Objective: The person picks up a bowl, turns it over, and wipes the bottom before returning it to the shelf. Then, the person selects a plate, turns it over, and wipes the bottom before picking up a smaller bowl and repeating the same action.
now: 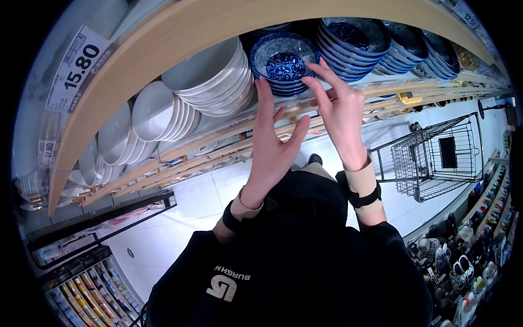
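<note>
A stack of blue patterned bowls (286, 61) stands on the shelf at the top middle. My left hand (274, 143) is at the near left side of this stack, fingers apart and thumb out, holding nothing. On the stack's right side is my right hand (339, 103), its fingers spread with the fingertips by the bowl rim; whether they touch it is hard to tell. Taller stacks of blue bowls (357, 43) stand just to the right. White bowls (218, 73) are stacked to the left.
A wooden shelf edge (144, 41) curves overhead, with a price label (76, 68) at the left. More slatted shelves lie below. A wire shopping cart (436, 158) stands on the floor at the right, near racks of shoes (463, 267). A display case (92, 289) is at lower left.
</note>
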The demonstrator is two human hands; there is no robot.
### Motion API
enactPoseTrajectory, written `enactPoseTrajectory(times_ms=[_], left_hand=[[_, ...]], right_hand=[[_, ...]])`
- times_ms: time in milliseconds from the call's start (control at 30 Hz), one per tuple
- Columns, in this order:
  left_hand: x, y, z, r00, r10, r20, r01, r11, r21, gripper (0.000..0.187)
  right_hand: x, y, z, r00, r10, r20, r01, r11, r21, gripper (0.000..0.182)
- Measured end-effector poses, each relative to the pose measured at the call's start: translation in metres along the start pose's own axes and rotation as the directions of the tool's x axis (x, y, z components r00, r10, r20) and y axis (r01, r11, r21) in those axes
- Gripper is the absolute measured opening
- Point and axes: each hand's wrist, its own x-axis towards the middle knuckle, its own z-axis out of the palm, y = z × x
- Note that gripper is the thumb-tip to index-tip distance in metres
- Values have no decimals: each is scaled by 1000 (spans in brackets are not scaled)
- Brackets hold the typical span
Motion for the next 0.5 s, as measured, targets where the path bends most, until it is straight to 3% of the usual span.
enactPoseTrajectory(times_ms=[500], left_hand=[[0,-1,0,1000,-2,11,2,1000,13,92]], right_hand=[[1,-3,0,999,-41,-30,39,998,-56,19]])
